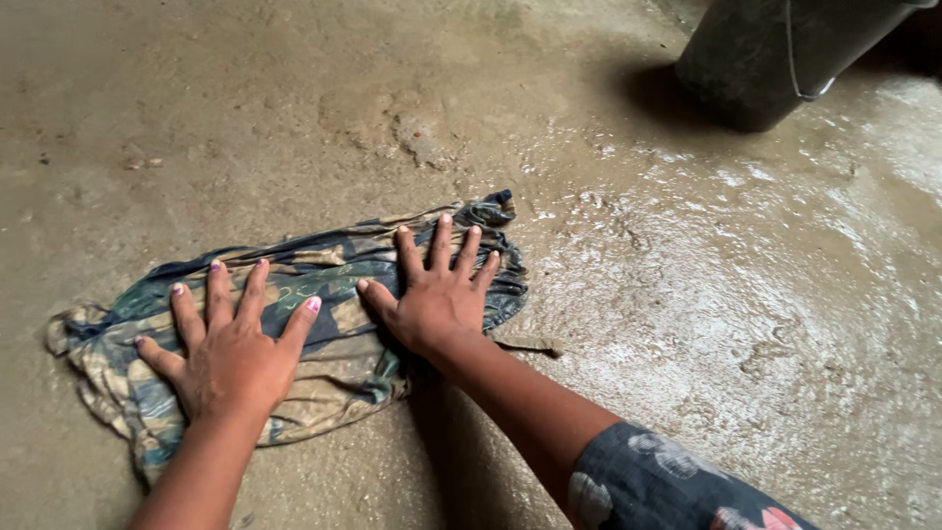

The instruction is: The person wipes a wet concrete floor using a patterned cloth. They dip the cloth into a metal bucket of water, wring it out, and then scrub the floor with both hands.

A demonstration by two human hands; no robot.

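A wet, crumpled cloth (324,260) in dark blue, green and tan lies flat on the concrete floor (294,108). My left hand (231,344) presses palm-down on its left half, fingers spread. Palm-down on the right half lies my right hand (437,290), fingers also spread. Neither hand grips the fabric; both rest flat on top. A patterned dark sleeve (657,486) covers my right upper arm.
A dark metal bucket (775,54) with a wire handle stands at the top right. The floor to the right of the cloth is wet and shiny (746,285); the floor to the left and above is dry and dull.
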